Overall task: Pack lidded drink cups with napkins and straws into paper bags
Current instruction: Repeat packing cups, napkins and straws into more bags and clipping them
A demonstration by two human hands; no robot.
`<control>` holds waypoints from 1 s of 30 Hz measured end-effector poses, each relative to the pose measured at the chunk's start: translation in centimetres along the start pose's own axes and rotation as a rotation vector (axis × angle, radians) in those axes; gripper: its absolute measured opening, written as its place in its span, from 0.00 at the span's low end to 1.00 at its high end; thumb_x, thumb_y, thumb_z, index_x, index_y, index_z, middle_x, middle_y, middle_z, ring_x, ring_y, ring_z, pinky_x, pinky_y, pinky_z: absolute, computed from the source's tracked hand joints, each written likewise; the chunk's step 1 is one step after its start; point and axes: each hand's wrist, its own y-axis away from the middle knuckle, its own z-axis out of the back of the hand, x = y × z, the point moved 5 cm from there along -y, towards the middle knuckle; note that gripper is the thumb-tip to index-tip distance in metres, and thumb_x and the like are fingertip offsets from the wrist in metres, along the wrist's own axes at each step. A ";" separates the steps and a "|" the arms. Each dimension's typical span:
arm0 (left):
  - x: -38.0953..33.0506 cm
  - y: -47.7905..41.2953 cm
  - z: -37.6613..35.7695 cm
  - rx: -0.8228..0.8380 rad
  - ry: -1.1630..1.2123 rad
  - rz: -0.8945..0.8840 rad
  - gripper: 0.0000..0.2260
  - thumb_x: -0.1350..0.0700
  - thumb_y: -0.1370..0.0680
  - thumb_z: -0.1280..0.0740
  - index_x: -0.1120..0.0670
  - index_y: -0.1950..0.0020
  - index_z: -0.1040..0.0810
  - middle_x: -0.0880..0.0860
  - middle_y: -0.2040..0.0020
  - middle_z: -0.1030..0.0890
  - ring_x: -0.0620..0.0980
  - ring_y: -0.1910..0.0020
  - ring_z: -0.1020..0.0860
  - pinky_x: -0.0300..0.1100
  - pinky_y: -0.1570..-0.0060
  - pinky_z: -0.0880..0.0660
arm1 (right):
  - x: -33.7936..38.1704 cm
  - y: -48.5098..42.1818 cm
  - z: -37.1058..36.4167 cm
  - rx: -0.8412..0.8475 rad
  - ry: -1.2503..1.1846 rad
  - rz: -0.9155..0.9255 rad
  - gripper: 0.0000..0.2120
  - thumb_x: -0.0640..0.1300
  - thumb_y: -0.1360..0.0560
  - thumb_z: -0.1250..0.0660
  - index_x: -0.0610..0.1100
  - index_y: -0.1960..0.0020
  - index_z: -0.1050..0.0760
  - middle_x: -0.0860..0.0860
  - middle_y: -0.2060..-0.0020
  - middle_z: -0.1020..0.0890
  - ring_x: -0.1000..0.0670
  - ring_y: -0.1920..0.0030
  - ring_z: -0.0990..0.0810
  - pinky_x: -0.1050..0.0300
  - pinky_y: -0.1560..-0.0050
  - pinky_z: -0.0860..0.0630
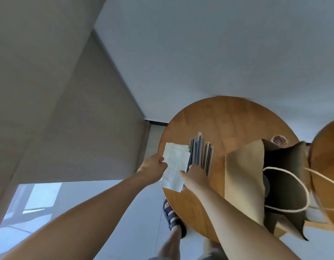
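The left hand and right hand pinch opposite edges of the napkin at the table rim beside the straws, so opposing tugs could tear it short of the paper bag.

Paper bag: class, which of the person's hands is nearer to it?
Right. The right hand pinches the napkin edge nearest the paper bag, over the straws; the left hand grips the farther edge.

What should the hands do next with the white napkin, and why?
Probably carry the napkin rightward and drop it into the paper bag. The left hand and right hand both pinch it, and the bag stands open just past the straws.
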 end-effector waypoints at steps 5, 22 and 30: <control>1.0 -1.8 -0.8 0.049 0.028 0.037 0.20 0.54 0.23 0.42 0.49 0.30 0.29 0.49 0.45 0.26 0.43 0.60 0.26 0.37 0.69 0.32 | -1.1 -2.9 -1.9 -0.057 0.056 -0.033 0.13 0.53 0.22 0.36 0.42 0.54 0.29 0.51 0.67 0.25 0.52 0.69 0.22 0.61 0.75 0.34; 2.3 -2.0 -1.9 0.010 0.161 0.027 0.17 0.56 0.20 0.38 0.55 0.31 0.27 0.54 0.37 0.22 0.51 0.45 0.22 0.39 0.52 0.31 | -2.3 -3.6 -2.3 -0.299 -0.035 0.105 0.08 0.52 0.20 0.37 0.55 0.58 0.30 0.60 0.67 0.24 0.58 0.69 0.22 0.64 0.75 0.27; 1.5 -1.1 -2.3 0.045 0.286 -0.030 0.25 0.50 0.20 0.35 0.52 0.25 0.36 0.50 0.27 0.30 0.51 0.31 0.30 0.45 0.37 0.31 | -2.2 -1.4 -1.8 -0.173 -0.564 0.339 0.07 0.41 0.22 0.33 0.54 0.54 0.26 0.57 0.62 0.19 0.60 0.59 0.20 0.66 0.65 0.25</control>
